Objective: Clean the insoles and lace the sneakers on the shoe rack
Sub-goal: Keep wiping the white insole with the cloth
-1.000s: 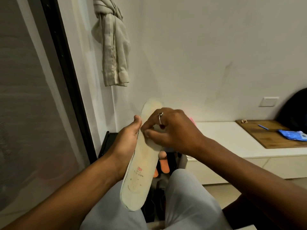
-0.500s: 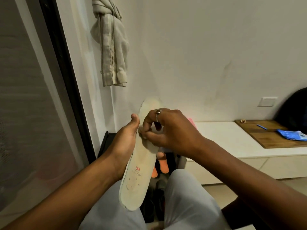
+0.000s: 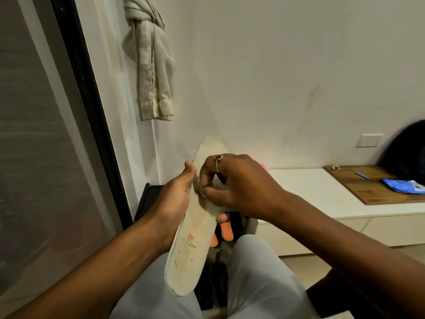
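Left hand [image 3: 174,199] cradles the insole [image 3: 190,238] along its left edge, thumb hooked over the rim and fingers tucked behind. It holds the insole toe-up and heel-down over the lap, in front of the dark shoe rack [image 3: 147,199]. Right hand [image 3: 236,183] sits over the forefoot with fingers curled tight, thumb and fingertips nipping at the insole's face. It looks like lint or grit being picked off, though whatever is plucked is too small to see. So this reads as the cleaning step, with the lacing yet to come. The insole is pale cream foam, thin and bendy, with a long rounded outline. Its surface is matte and a little grubby, with small red print towards the heel. The next move, I'd judge, calls for a light pluck or rub further down the surface, left hand bracing so the soft foam doesn't buckle.
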`<state>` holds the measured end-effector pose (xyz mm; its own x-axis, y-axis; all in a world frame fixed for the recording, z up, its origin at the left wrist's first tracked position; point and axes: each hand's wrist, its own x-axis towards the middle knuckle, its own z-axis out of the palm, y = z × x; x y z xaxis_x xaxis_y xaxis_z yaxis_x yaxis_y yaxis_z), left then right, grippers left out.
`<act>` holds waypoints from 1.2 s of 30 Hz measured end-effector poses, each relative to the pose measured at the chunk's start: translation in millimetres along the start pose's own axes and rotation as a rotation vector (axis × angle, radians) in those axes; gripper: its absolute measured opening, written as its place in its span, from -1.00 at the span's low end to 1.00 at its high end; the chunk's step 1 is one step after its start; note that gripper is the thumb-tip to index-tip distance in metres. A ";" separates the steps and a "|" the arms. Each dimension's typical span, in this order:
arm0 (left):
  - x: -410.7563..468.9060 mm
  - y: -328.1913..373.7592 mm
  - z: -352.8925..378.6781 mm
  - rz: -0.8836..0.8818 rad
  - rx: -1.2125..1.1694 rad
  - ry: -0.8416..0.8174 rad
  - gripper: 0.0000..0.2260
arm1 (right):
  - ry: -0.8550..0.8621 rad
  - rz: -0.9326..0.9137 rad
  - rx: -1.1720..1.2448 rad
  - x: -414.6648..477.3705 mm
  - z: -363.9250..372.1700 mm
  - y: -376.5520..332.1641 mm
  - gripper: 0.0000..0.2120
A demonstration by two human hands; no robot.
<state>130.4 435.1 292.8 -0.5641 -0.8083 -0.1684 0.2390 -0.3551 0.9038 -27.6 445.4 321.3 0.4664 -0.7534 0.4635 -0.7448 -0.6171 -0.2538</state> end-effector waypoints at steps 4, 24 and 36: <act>-3.2 -0.5 1.7 -0.066 0.072 -0.050 -0.36 | 0.142 0.073 -0.191 11.4 -9.2 14.1 -0.94; -3.3 -0.7 1.8 -0.050 0.082 -0.059 -0.37 | 0.164 0.114 0.054 15.8 -4.5 10.3 -0.82; -6.4 0.4 5.6 -0.071 0.078 -0.115 -0.34 | 0.241 0.153 -0.216 17.1 -10.8 18.5 -0.79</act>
<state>129.7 442.7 296.4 -0.6652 -0.7217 -0.1913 0.1355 -0.3686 0.9196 -38.6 423.5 333.7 0.2346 -0.7422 0.6278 -0.8930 -0.4198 -0.1625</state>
